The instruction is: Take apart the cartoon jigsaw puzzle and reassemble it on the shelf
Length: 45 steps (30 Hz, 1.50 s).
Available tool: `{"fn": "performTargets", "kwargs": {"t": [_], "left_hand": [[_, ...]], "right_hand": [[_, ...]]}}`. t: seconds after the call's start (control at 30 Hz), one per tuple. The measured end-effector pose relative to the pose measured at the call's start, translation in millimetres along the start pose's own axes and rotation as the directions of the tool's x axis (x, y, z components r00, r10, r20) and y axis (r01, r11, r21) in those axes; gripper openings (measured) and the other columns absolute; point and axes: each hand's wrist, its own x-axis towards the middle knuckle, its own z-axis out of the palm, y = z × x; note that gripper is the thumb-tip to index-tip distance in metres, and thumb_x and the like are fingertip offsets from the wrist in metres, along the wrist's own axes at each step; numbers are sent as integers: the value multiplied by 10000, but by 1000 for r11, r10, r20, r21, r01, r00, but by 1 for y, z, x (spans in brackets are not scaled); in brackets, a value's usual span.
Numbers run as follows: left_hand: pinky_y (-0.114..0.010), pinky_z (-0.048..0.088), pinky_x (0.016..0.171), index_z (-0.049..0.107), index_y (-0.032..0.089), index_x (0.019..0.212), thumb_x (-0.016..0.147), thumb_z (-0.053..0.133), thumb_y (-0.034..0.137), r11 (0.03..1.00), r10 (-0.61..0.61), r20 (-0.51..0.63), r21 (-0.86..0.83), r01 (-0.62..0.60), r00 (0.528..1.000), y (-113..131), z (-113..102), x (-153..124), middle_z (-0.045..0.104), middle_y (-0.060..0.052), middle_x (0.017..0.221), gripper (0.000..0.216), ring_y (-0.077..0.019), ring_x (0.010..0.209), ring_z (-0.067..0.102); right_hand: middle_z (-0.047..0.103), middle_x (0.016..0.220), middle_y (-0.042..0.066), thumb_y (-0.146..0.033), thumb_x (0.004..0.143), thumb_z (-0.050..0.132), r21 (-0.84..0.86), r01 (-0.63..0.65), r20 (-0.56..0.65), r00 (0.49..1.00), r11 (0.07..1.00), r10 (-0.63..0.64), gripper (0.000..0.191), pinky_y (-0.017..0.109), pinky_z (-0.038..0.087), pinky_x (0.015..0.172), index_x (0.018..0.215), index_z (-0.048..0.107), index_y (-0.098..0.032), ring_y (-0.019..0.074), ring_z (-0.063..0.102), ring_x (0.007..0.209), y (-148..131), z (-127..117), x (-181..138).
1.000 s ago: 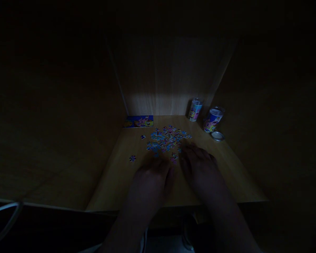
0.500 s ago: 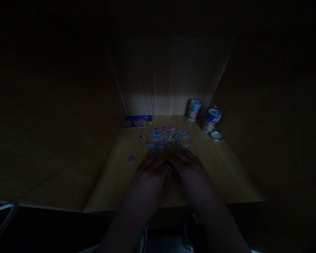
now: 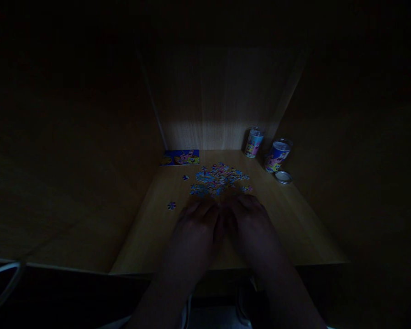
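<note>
A loose heap of small colourful jigsaw puzzle pieces (image 3: 219,177) lies on the wooden surface. Just on its near side, my left hand (image 3: 197,221) and my right hand (image 3: 246,217) are close together, backs up, their fingers bent inward and closed. Darkness and the hands themselves hide the fingertips, so whatever is between them cannot be made out. Left of the heap lie a single puzzle piece (image 3: 171,206) and, farther back, another small piece (image 3: 185,177).
A blue cartoon picture sheet (image 3: 181,157) lies at the back left. Two printed cans with clear tops, one rear can (image 3: 254,143) and one front can (image 3: 277,156), stand at the back right. A round metal lid (image 3: 283,177) lies beside them. Wooden panels (image 3: 215,100) enclose the dim surface.
My right hand has shifted slightly right, and the gap between the two hands has widened a little. The heap, cans and picture sheet remain in place; the view has moved slightly.
</note>
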Motion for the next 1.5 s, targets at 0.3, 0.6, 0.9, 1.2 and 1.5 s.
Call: {"fn": "performTargets", "kwargs": {"t": [0.3, 0.6, 0.9, 1.2, 1.5], "left_hand": [[-564, 550, 1053, 688, 152, 1205, 1038, 613, 179, 995, -75, -56, 54, 78, 996, 3, -3, 0, 717, -141, 1241, 185, -341, 1167, 647], [-464, 589, 1009, 695, 215, 1120, 1041, 574, 154, 993, 58, 84, -103, -50, 995, 6, -5, -4, 727, -79, 1194, 156, -264, 1072, 696], [-447, 591, 881, 684, 206, 1105, 1039, 567, 156, 996, -10, 155, -90, 24, 988, 6, -5, -1, 739, -75, 1105, 144, -268, 975, 716], [-436, 589, 902, 679, 214, 1152, 1041, 566, 158, 996, 11, 128, -94, 2, 992, 4, -3, -3, 750, -72, 1125, 168, -263, 992, 723], [-422, 579, 860, 674, 210, 1045, 1066, 538, 189, 997, 22, 125, -71, -13, 992, 4, -6, -2, 736, -68, 1050, 139, -253, 953, 708]], "right_hand": [[726, 1306, 132, -170, 1005, 595, 43, 28, -61, 998, 999, -25, 343, 471, 517, 1069, 1320, 728, -200, 300, 621, 1218, 4, 5, -2], [736, 1289, 136, -165, 1031, 546, 35, -15, -28, 999, 999, 16, 305, 464, 506, 1072, 1274, 724, -209, 303, 642, 1195, 1, 2, 0], [740, 1285, 125, -172, 1021, 553, 39, -19, -25, 999, 999, 20, 316, 456, 497, 1074, 1278, 730, -218, 295, 649, 1183, 2, 4, -1], [732, 1288, 113, -176, 1039, 546, 46, -11, -12, 1000, 999, 12, 305, 457, 492, 1088, 1287, 721, -216, 284, 643, 1193, 1, 2, 0], [619, 1488, 224, -129, 982, 504, -134, -296, -264, 931, 946, 254, 511, 561, 494, 1078, 1490, 557, -119, 394, 554, 1337, 9, 8, -12]]}}
